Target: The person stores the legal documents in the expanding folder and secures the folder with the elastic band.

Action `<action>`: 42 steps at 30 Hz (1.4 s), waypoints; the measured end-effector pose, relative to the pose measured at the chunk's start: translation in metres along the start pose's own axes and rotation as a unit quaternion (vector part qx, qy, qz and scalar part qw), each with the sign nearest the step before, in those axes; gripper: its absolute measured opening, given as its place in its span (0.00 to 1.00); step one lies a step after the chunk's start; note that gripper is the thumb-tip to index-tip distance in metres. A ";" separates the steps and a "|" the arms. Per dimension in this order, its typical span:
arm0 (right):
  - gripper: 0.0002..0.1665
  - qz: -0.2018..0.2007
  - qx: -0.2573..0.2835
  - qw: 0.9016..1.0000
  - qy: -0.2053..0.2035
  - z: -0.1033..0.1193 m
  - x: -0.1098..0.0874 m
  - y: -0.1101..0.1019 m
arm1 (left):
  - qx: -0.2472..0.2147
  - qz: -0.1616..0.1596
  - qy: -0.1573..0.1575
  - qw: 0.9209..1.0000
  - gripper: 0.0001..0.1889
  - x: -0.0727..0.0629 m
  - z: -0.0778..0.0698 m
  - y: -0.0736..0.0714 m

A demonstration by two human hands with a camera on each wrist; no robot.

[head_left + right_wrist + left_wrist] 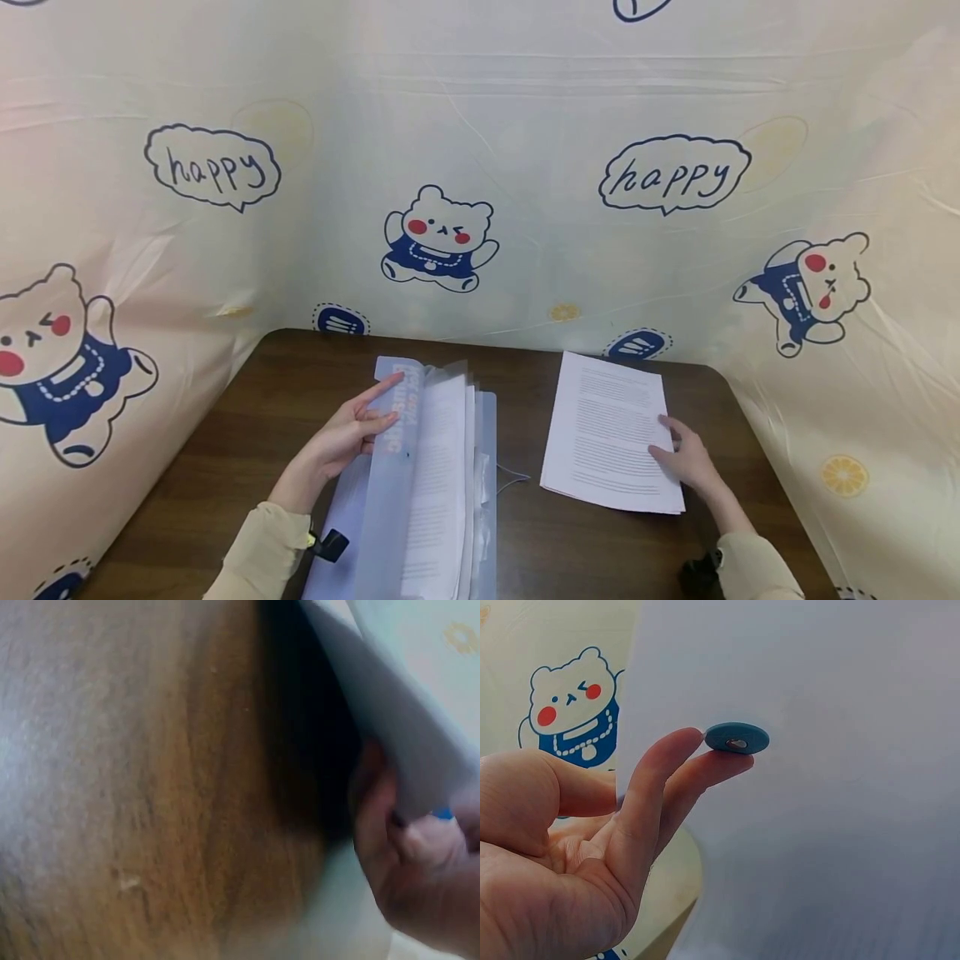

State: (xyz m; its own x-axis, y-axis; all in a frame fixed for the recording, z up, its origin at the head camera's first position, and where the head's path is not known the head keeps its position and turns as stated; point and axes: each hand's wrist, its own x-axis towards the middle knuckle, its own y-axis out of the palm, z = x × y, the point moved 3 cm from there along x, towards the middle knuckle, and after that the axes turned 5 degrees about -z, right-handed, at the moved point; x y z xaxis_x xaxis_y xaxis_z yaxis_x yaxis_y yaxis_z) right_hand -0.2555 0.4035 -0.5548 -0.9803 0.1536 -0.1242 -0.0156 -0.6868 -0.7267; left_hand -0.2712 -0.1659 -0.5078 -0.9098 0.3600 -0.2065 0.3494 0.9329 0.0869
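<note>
A light-blue document folder (390,500) stands open in front of me with its cover raised. My left hand (337,442) pinches the cover's edge. In the left wrist view the left hand (622,825) has two fingers beside a round blue button (737,738) on the cover, and the thumb passes behind the edge. Printed pages (437,467) in clear sleeves show inside the folder. To the right, a few printed sheets of paper (611,433) are gripped at their right edge by my right hand (686,458). In the right wrist view, the right hand (405,847) grips the tilted sheets (390,712).
The brown wooden table (517,542) carries the folder and the sheets. A thin cord loop (513,477) sticks out at the folder's right side. A pale curtain (525,167) with printed bears and "happy" bubbles surrounds the table's back and sides.
</note>
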 end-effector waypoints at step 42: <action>0.44 0.248 0.292 0.895 -0.229 0.058 -0.060 -0.018 | -0.004 -0.011 -0.014 1.000 0.39 -0.001 -0.002 0.000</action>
State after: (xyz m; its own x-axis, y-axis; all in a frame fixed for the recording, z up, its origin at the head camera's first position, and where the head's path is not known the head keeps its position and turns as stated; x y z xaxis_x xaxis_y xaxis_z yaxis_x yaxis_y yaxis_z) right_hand -0.2082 0.3660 -0.4949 -0.8706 -0.4891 0.0536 0.4753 -0.8641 -0.1655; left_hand -0.2703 -0.1659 -0.5059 -0.9102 0.3401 -0.2363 0.3282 0.9404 0.0890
